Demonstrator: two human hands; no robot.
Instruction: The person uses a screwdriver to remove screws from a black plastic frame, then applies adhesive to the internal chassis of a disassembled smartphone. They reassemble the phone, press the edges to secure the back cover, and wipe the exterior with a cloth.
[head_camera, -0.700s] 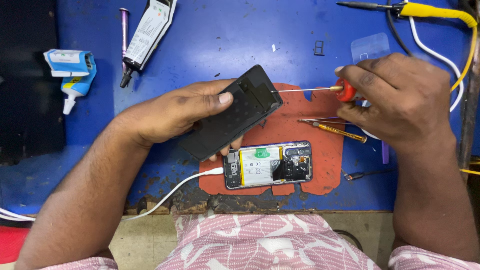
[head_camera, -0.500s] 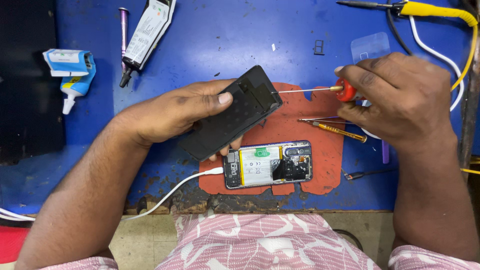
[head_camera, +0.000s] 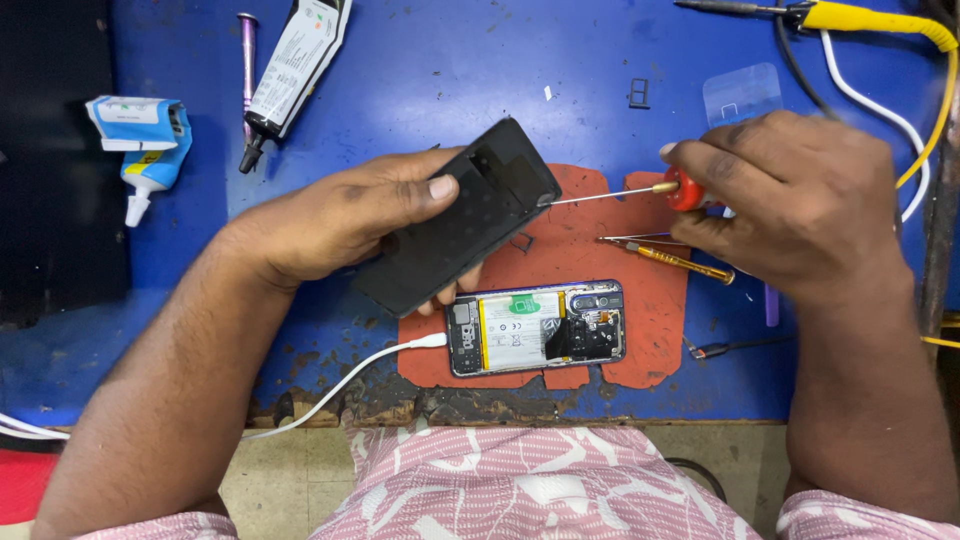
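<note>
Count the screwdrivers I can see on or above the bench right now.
2: a red-handled screwdriver in the right hand, and an orange one lying on the red mat. Others may be hidden.

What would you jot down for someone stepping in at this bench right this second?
Left hand: grips a black phone panel, tilted above the bench.
Right hand: holds a red-handled screwdriver, its tip at the panel's right edge.
On the red mat: an opened phone, battery and boards exposed, white cable plugged into its left end; a second, yellow-handled screwdriver beside it.
Done: the opened phone's insides are bare.
Left: that phone is not closed up; the panel is in hand, off the mat.
</note>
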